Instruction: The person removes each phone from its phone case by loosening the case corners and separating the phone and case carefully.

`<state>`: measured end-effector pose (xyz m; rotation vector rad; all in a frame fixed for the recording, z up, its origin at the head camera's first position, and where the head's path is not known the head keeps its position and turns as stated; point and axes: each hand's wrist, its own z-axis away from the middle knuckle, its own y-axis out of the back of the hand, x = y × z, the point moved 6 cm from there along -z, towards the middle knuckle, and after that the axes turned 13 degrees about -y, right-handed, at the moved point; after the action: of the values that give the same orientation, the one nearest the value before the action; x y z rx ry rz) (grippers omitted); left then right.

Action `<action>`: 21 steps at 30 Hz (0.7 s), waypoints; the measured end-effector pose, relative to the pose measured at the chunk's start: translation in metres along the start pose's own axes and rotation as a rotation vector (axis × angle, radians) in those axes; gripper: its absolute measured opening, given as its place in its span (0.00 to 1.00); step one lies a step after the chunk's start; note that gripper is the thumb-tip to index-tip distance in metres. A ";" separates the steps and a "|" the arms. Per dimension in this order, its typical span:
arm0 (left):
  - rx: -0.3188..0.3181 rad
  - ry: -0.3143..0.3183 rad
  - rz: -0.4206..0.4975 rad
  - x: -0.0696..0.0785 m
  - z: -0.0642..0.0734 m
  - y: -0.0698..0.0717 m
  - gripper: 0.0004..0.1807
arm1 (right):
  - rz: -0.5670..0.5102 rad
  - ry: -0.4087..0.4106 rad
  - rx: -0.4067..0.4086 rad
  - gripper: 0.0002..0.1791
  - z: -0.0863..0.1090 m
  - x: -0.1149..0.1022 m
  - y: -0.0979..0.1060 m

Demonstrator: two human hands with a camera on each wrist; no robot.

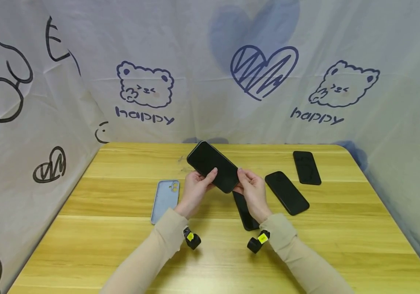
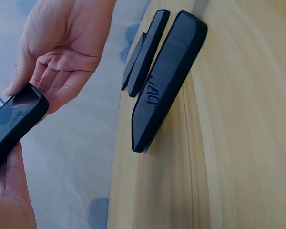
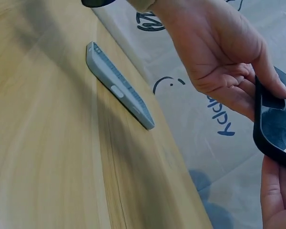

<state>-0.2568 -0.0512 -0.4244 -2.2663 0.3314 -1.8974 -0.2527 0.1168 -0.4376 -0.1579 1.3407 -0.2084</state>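
Note:
A black phone (image 1: 215, 163), its glossy screen facing up, is held tilted above the table by both hands. My left hand (image 1: 195, 188) grips its lower left long edge, thumb over the screen and fingers beneath. At the near right corner, my right hand (image 1: 254, 191) pinches the phone between thumb and fingers. The left wrist view shows the end of this phone (image 2: 19, 114) between both hands. Left of the left hand lies a light blue phone case (image 1: 165, 202) with a camera cutout, its hollow inside facing up.
Another black phone (image 1: 246, 212) lies below the right hand, partly covered by it. Two more black phones, one nearer (image 1: 287, 194) and one farther (image 1: 307, 167), lie to the right on the wooden table (image 1: 121, 253). A printed cloth (image 1: 202, 102) hangs behind the table.

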 end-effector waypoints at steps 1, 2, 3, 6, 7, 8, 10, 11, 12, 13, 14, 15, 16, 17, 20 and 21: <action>-0.003 -0.002 -0.002 0.000 0.000 0.000 0.16 | 0.003 -0.005 -0.004 0.21 0.000 0.000 0.000; -0.006 -0.005 -0.006 0.001 0.000 0.000 0.16 | 0.003 -0.012 -0.008 0.21 0.000 0.001 0.001; -0.008 -0.007 -0.007 0.001 0.000 0.000 0.16 | 0.004 -0.017 -0.013 0.22 0.000 0.001 0.001; -0.006 -0.009 -0.006 0.001 0.001 0.000 0.15 | -0.006 -0.033 -0.024 0.24 0.001 0.002 0.001; -0.005 -0.008 -0.005 0.001 0.001 -0.001 0.15 | -0.012 -0.036 -0.025 0.25 0.001 0.002 0.001; -0.005 -0.009 -0.004 0.001 0.000 0.000 0.14 | -0.018 -0.039 -0.027 0.25 0.001 0.002 0.001; -0.008 -0.011 -0.002 0.001 0.000 -0.001 0.14 | -0.026 -0.042 -0.029 0.26 0.002 0.001 0.001; -0.013 -0.017 -0.005 0.001 0.000 -0.001 0.14 | -0.032 -0.044 -0.030 0.26 0.003 0.000 0.000; -0.016 -0.021 -0.005 0.001 0.000 -0.001 0.14 | -0.038 -0.046 -0.033 0.26 0.003 0.000 0.000; -0.021 -0.027 -0.005 0.001 0.000 -0.001 0.14 | -0.046 -0.050 -0.034 0.26 0.003 0.000 0.001; -0.025 -0.031 -0.004 0.001 0.000 -0.001 0.14 | -0.056 -0.053 -0.037 0.26 0.003 -0.001 0.001; -0.028 -0.033 -0.004 0.002 0.000 -0.001 0.14 | -0.063 -0.054 -0.041 0.25 0.003 -0.001 0.001; -0.032 -0.035 -0.004 0.002 0.000 -0.001 0.14 | -0.072 -0.056 -0.047 0.25 0.003 -0.002 0.001; -0.035 -0.035 -0.006 0.002 0.000 -0.001 0.14 | -0.084 -0.058 -0.054 0.24 0.003 -0.002 0.001; -0.051 -0.028 -0.013 0.002 0.000 -0.001 0.14 | -0.121 -0.071 -0.074 0.19 0.003 -0.002 0.001; -0.056 -0.023 -0.014 0.002 0.000 -0.001 0.15 | -0.136 -0.081 -0.082 0.17 0.003 -0.001 0.001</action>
<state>-0.2565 -0.0506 -0.4223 -2.3302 0.3703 -1.8904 -0.2499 0.1181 -0.4361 -0.3238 1.2597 -0.2589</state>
